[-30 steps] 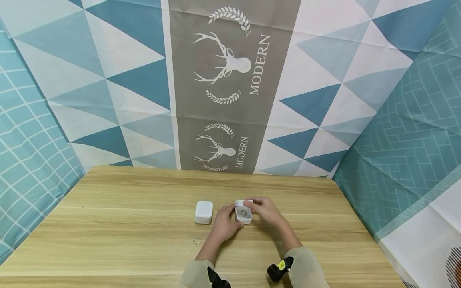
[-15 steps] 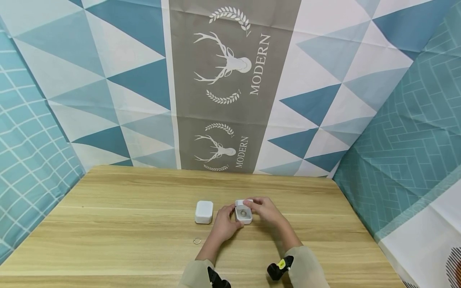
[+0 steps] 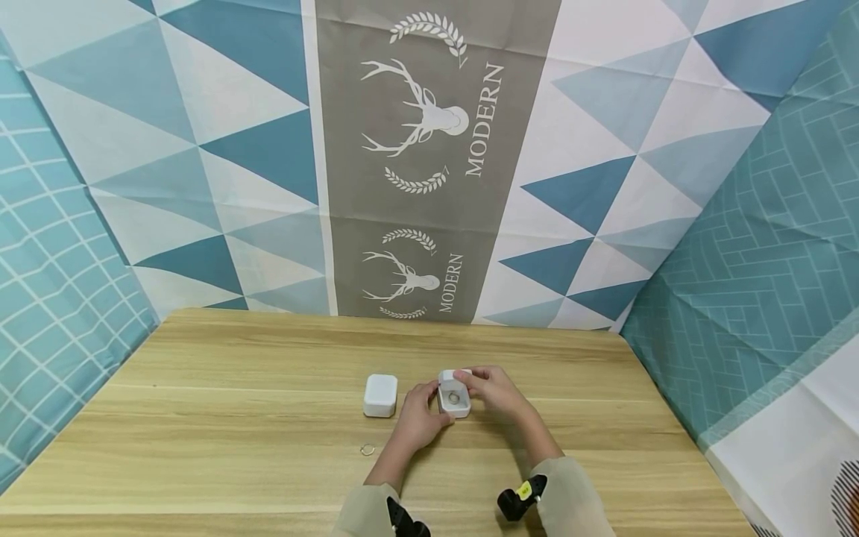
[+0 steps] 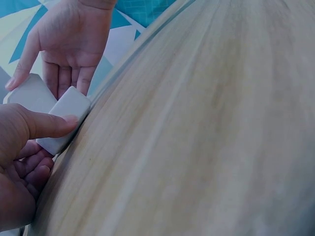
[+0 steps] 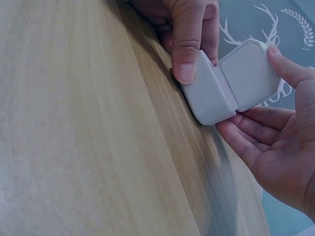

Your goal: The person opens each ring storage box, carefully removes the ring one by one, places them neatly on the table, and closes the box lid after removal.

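A small white ring box (image 3: 456,412) stands with its lid raised on the wooden table, and a ring (image 3: 454,403) shows inside it in the head view. My left hand (image 3: 417,422) grips the base from the left; in the right wrist view its thumb presses the front wall. At the back right, my right hand (image 3: 495,391) pinches the lid (image 5: 249,73), thumb at its edge and fingers behind. A second white box (image 3: 380,395), closed, sits left of my left hand. Nearer to me lies a loose thin ring (image 3: 367,454).
The wooden table (image 3: 221,418) extends around both hands. Its far edge meets a patterned wall cloth (image 3: 268,149), with teal cloth (image 3: 751,313) hanging at the right. Black wrist cameras (image 3: 520,503) are strapped on the sleeves.
The lid has tipped up slightly under my right hand, which has risen a little with it. My left hand, the closed box and the loose ring have stayed put.
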{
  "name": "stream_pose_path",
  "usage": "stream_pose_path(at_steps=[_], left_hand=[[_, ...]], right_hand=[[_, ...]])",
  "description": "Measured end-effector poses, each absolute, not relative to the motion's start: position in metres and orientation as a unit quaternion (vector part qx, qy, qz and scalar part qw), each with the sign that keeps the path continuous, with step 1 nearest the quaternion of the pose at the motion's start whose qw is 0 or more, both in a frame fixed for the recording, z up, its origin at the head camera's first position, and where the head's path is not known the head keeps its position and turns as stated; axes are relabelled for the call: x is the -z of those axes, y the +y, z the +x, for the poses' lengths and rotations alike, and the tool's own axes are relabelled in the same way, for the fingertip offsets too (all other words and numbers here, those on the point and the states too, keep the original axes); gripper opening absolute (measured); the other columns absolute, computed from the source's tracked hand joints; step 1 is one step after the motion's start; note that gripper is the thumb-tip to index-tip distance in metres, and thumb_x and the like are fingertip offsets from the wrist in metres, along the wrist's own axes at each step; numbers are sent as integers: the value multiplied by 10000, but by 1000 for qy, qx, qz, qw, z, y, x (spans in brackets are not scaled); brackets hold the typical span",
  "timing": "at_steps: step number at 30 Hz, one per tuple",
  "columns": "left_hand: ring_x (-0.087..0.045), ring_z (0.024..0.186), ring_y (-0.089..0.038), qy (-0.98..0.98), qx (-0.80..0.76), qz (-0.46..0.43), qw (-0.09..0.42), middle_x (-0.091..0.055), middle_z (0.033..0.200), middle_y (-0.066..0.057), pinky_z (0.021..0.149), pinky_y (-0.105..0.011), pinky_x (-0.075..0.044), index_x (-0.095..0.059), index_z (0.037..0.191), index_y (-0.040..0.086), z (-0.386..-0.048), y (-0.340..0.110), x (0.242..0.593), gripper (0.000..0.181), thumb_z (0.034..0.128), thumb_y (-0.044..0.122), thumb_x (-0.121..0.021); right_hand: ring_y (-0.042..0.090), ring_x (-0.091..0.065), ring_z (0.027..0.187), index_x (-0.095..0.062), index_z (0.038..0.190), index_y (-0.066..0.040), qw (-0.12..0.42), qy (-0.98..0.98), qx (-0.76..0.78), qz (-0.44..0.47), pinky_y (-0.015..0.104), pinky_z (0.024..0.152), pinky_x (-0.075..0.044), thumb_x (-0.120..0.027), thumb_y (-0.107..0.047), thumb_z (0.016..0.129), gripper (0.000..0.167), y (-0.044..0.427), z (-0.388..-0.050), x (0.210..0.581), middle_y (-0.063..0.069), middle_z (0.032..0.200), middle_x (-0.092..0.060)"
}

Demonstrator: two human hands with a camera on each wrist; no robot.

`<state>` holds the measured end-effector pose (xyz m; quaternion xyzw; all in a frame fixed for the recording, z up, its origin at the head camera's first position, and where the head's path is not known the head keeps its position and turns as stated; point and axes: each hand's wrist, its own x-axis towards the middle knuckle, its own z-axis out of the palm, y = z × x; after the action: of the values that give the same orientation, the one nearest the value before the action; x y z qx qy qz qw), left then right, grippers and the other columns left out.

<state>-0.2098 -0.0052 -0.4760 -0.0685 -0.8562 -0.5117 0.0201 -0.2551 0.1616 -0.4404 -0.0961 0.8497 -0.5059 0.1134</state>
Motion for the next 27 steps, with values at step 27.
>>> stream_pose_path(at_steps=[27], left_hand=[[-475, 1211, -372, -852, 518, -70, 19, -549, 1250, -213, 1055, -515, -361, -489, 1300, -71, -210, -7, 475, 665, 726, 110, -773]], right_hand=[[114, -643, 774, -664, 1110, -5, 80, 837, 536, -74, 309, 833, -517, -601, -414, 885, 472, 159, -260, 446, 83, 968, -710]])
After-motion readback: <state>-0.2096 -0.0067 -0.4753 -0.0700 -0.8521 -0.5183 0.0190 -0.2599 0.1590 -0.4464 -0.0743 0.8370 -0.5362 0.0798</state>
